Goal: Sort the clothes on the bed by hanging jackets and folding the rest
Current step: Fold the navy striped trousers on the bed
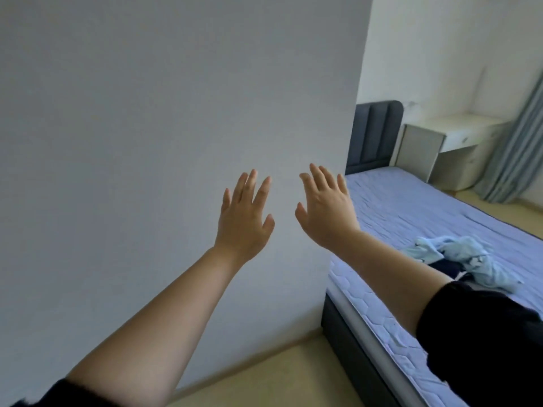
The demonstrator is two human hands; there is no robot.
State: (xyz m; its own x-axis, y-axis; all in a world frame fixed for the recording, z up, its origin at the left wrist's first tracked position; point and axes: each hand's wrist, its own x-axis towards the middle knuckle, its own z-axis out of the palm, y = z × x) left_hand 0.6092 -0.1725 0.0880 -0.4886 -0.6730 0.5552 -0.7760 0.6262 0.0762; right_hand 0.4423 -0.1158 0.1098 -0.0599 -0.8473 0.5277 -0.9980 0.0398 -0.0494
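Both hands are up with fingers spread, holding nothing: left hand [244,218] beside right hand [326,210]. Below the right hand, light blue clothes [458,259] lie on the bed [411,207].

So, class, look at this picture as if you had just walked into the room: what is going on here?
A person holds both arms out towards a plain white wall. The left hand and the right hand are raised side by side with fingers spread, and neither holds anything. To the right, on the bed, a light-blue garment lies crumpled, partly over a dark garment. Neither piece has been folded or hung yet.
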